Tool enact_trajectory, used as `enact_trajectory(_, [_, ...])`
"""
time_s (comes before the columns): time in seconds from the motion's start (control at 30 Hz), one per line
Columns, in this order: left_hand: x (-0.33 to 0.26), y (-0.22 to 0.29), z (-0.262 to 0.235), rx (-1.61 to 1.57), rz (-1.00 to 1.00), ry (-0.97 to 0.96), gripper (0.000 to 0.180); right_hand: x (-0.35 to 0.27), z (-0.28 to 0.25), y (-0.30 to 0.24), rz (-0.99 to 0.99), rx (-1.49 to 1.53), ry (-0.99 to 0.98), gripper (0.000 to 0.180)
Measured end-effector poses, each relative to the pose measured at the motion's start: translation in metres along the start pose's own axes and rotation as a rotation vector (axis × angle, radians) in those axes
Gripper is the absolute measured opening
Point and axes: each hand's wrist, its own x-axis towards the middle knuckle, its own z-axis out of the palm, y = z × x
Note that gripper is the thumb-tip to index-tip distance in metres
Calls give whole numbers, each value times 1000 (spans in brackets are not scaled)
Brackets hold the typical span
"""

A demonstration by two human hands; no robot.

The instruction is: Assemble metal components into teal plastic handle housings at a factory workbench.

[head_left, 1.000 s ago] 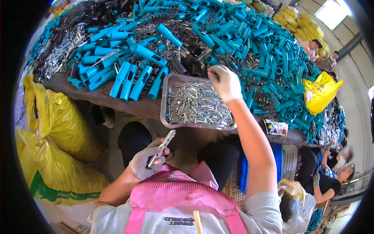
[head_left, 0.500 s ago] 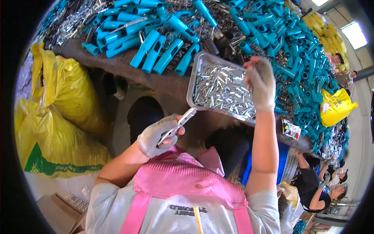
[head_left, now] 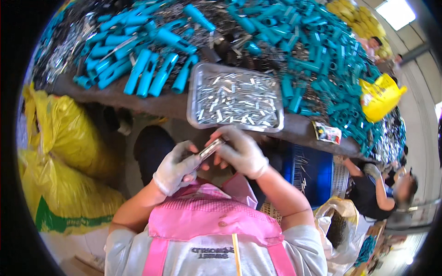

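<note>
Since the metal piece (head_left: pixel 209 151) looks stiff, light and slick, its edges suit pinching: left fingers (head_left: pixel 188 163) grasp the end nearest them, right fingers (head_left: pixel 226 133) the opposite end.

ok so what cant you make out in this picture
All in the head view:
Ends of the metal piece: covered by the left hand and right hand.
Anything pinched in the right hand: hidden by its fingers.
Count of pins in the tray: overlapping, small.
Table's far edge: cut off above.
</note>
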Motion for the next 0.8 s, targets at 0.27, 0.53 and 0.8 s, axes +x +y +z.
enact_trajectory(0.27, [10, -6, -5, -37, -39, 0, 18, 5, -74, -19, -252, -1090, 453, 26])
enact_trajectory(0.53, [21, -3, 6, -175, -87, -53, 12, 77, -192, -46, 355, -1606, 705, 38])
enact_trajectory(0.8, [22, 0, 3, -205, -72, -6, 13, 26, -203, -83, 178, -1219, 731, 41])
